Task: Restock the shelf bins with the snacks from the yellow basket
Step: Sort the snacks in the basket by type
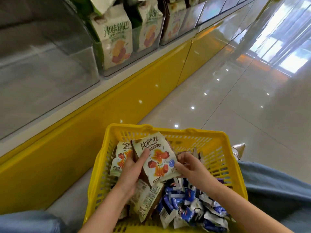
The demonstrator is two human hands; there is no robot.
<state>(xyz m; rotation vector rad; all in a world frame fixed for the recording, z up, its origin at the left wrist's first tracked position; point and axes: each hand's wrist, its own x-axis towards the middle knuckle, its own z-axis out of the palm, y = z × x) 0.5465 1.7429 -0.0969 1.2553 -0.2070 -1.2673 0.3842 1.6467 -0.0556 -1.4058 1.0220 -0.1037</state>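
A yellow plastic basket (217, 158) sits on the floor between my knees, full of snack packs. Above it my left hand (133, 172) grips a stack of cream and brown pizza-roll packs (156, 158), thumb on the top pack's face. My right hand (188, 167) pinches the top pack's lower right corner. More packs of the same kind (120, 158) lie at the basket's left side. Several small blue and white packets (190, 204) fill its right side. Clear shelf bins (50, 64) stand at the upper left; the nearest looks empty.
Bins further right hold upright green and cream snack bags (114, 39). A yellow shelf base (101, 118) runs diagonally below the bins. Glossy tiled floor (235, 101) stretches to the right. My blue-trousered knees (277, 187) flank the basket, and a shoe (239, 148) shows behind it.
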